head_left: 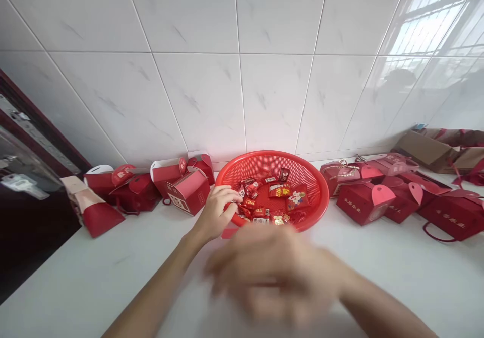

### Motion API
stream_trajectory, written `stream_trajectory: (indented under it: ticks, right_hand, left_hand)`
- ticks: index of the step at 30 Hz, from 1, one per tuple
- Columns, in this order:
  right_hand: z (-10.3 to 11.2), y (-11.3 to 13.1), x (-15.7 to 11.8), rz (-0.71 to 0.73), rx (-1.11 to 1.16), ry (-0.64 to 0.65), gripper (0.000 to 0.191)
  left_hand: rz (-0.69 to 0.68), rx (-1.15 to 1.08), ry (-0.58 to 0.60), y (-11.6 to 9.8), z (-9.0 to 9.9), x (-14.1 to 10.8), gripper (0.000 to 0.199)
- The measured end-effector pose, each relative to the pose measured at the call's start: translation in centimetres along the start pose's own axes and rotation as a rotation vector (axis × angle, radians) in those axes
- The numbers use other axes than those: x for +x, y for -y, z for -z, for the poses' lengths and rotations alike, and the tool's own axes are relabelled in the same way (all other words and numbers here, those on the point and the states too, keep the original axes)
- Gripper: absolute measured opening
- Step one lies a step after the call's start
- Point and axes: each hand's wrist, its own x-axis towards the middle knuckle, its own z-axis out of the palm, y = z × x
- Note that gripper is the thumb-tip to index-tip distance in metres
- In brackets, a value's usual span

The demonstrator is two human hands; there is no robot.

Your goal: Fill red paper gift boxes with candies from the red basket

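A red plastic colander point(319, 177) stands against the wall, with red-wrapped candies point(260, 212) and a few larger red packets point(298, 198) inside. My left hand point(217, 209) reaches over its left rim, thumb and fingers pinched at a wrapped candy among the others. In front of the colander, nearer to me, my right hand point(272, 272) is smeared by motion, so its fingers cannot be made out. Just below the front rim shows part of a flat red thing point(229, 233), mostly covered by my hands.
Red gift boxes point(191, 192) stand left of the colander; several more boxes point(365, 202) crowd its right. A brown cardboard carton point(427, 149) sits at the far right back. White tiles point(196, 96) rise behind the white countertop point(124, 262). A dark opening lies beyond the left edge.
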Motion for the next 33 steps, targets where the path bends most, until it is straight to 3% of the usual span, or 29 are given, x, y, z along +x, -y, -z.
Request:
stream_trajectory:
  ticks: [1, 3, 5, 7, 10, 11, 13, 17, 26, 31, 33]
  right_hand:
    - [1.7, -1.0, 0.4, -0.058, 0.005, -0.063, 0.028]
    - [4.7, -3.7, 1.0, -0.326, 0.015, -0.273, 0.023]
    - [6.4, -6.9, 1.5, -0.535, -0.054, -0.193, 0.016]
    - [6.3, -9.8, 1.9, -0.638, -0.149, 0.129, 0.038]
    - [3.6, -12.4, 2.7, -0.657, -0.315, 0.779, 0.066]
    - [2.5, -12.8, 3.0, -0.617, -0.361, 0.922, 0.064]
    - [0.4, -13.2, 3.5, -0.506, -0.455, 1.025, 0.051]
    - [-0.9, -13.9, 4.0, -0.482, -0.519, 1.007, 0.033]
    - [3.6, -16.0, 2.7, -0.738, -0.587, 0.879, 0.028]
    - [5.3, -17.4, 1.5, -0.857, -0.552, 0.816, 0.018]
    - [5.6, -17.7, 1.1, -0.883, -0.499, 0.828, 0.025]
  left_hand:
    - [-0.008, 0.005, -0.005, 0.0, -0.1, 0.0, 0.032]
    - [-0.028, 0.018, -0.012, 0.1, -0.2, -0.1, 0.033]
    - [-0.044, 0.023, -0.023, 0.1, -0.3, -0.1, 0.032]
    - [-0.046, 0.009, -0.025, 0.0, -0.3, -0.1, 0.03]
    - [-0.027, -0.022, -0.025, -0.3, -0.2, -0.1, 0.023]
    - [-0.019, -0.027, -0.028, -0.4, -0.2, -0.1, 0.021]
    - [-0.009, -0.031, -0.039, -0.5, -0.2, -0.1, 0.019]
    - [-0.019, -0.039, -0.034, -0.6, -0.2, -0.1, 0.022]
    - [-0.04, -0.054, -0.046, -0.5, -0.3, -0.1, 0.024]
    - [-0.038, -0.068, -0.044, -0.6, -0.3, -0.2, 0.025]
    - [-0.028, -0.074, -0.046, -0.7, -0.2, -0.2, 0.026]
